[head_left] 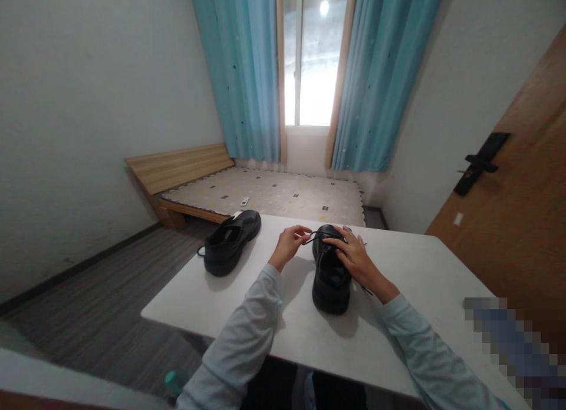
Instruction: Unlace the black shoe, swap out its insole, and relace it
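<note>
A black lace-up shoe (331, 286) stands on the white table in front of me, its toe pointing away and its heel toward me. My left hand (289, 245) is just left of the toe, thumb and fingers pinched on a thin black shoelace (313, 238) that runs to the shoe. From the right side, my right hand (354, 254) grips the shoe's upper, with its fingers stretched across the lacing area. It covers part of the laces, and whether it also pinches one is unclear. Another lace end sticks out below the right wrist.
A second black shoe (227, 248) stands at the left of the white table (186, 298). Beyond are a bed with a pale mattress (274, 189), a small white remote (244, 202) and blue curtains (247, 74). A wooden door (517, 210) is at right, near a blurred patch.
</note>
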The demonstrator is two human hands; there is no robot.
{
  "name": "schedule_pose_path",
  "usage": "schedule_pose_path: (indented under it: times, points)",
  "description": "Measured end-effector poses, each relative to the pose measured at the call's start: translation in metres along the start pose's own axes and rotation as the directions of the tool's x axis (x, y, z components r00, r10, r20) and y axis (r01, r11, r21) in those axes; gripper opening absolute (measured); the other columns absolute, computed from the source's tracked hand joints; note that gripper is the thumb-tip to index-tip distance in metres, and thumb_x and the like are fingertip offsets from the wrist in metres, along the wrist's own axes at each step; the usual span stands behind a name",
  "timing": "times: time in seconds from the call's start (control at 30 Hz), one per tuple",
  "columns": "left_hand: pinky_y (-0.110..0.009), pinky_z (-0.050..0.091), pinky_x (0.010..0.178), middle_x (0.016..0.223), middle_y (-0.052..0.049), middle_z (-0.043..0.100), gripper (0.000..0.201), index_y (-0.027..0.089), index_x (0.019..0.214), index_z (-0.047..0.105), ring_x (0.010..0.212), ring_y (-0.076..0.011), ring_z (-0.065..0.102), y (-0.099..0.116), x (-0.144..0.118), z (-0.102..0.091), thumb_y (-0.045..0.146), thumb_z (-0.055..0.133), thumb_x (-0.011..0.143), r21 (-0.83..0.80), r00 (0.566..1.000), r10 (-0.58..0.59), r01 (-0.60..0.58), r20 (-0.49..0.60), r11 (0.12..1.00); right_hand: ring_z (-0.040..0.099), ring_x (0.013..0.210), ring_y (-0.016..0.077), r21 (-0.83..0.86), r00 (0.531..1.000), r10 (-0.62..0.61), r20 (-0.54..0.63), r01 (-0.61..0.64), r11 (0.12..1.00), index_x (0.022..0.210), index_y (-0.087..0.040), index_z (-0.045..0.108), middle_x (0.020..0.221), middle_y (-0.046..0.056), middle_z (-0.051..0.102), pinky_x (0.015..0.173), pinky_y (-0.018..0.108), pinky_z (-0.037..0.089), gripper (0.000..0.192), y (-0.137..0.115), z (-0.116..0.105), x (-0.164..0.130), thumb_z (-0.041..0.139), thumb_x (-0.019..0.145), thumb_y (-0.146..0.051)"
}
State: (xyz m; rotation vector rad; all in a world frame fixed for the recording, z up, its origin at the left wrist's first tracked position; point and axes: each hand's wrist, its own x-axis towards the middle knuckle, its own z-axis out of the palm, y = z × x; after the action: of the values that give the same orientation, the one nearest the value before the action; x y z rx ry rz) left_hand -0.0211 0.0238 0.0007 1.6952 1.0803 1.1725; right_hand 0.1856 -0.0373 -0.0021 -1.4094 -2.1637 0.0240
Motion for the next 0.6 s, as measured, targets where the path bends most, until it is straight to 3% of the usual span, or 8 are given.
schedule_pose_path:
  times: [0.13,0.3,0.43,0.6]
  points:
    - [-0.024,0.046,0.061,0.068,-0.001,0.068,0.019,0.019,0.086,0.074,0.059,-0.0138,0.062,-0.002,-0.004,-0.002,0.023,0.072,0.067,0.191,0.995,0.019,-0.037,0.099,0.981,0.022,0.139,0.0345,0.000,1.000,0.013,0.012,-0.013,1.000,0.123,-0.031,0.058,0.148,0.007,0.036,0.103,0.069,0.021,0.044,-0.001,-0.001,0.000,0.036,0.087,-0.020]
    - [-0.027,0.046,0.066,0.059,-0.002,0.067,0.009,0.022,0.071,0.075,0.057,-0.0162,0.061,-0.015,-0.003,-0.003,0.017,0.075,0.064,0.358,0.995,0.029,-0.061,0.096,0.932,0.023,0.139,0.0348,-0.001,1.000,0.007,-0.002,-0.007,1.000,0.122,-0.031,0.059,0.147,0.008,0.037,0.102,0.070,0.020,0.044,-0.002,-0.001,0.000,0.036,0.087,-0.020]
    - [-0.029,0.047,0.069,0.058,-0.004,0.065,0.006,0.022,0.064,0.073,0.059,-0.0170,0.059,-0.025,-0.001,-0.008,0.016,0.072,0.065,0.431,0.998,0.070,-0.062,-0.002,0.900,0.022,0.139,0.0343,-0.008,1.000,0.010,-0.004,-0.010,1.000,0.122,-0.031,0.059,0.147,0.007,0.037,0.102,0.070,0.021,0.045,-0.002,-0.002,0.000,0.036,0.086,-0.019]
    - [-0.031,0.046,0.077,0.068,-0.006,0.064,0.010,0.019,0.063,0.069,0.069,-0.0191,0.060,-0.026,0.000,-0.019,0.010,0.066,0.068,0.490,0.972,0.056,0.065,-0.228,0.869,0.023,0.139,0.0339,-0.011,1.000,0.005,-0.003,-0.005,1.000,0.123,-0.031,0.059,0.147,0.008,0.037,0.102,0.070,0.021,0.045,-0.001,-0.002,-0.001,0.036,0.085,-0.019]
